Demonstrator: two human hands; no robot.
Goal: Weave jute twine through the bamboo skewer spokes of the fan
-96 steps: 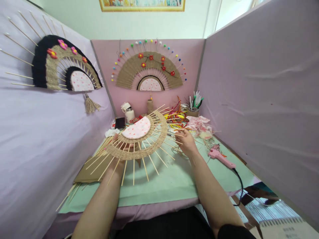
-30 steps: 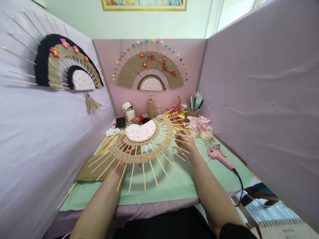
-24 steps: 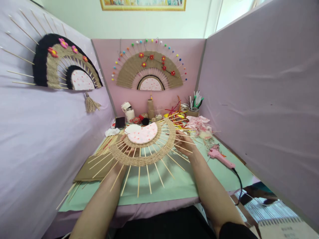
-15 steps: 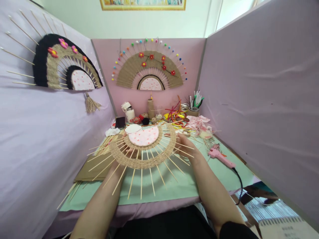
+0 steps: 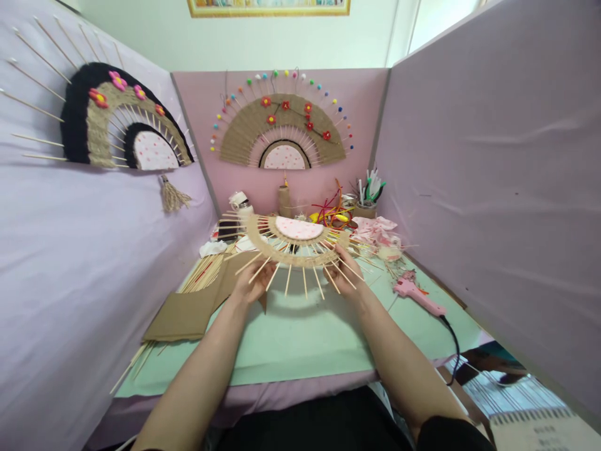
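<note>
A half-round woven fan is held up above the table, its thin wooden sticks fanning out toward me. At its core is a white half-disc with pink spots, edged by a tan cord band. My left hand grips the fan's near left part from below, fingers partly behind the sticks. On the near right, my right hand holds the woven band, thumb on top. Brown cardboard lies on the table left of my left hand.
A pink glue gun with a black cord lies at the right. Loose wooden sticks are at the left. Coloured wires, a tool jar and pink spotted cloth stand at the back. Finished fans hang on the partitions.
The fan has moved away from me and tilted flatter, swinging slightly right. My left hand has come into fuller view at its near edge, and more of the cardboard shows.
</note>
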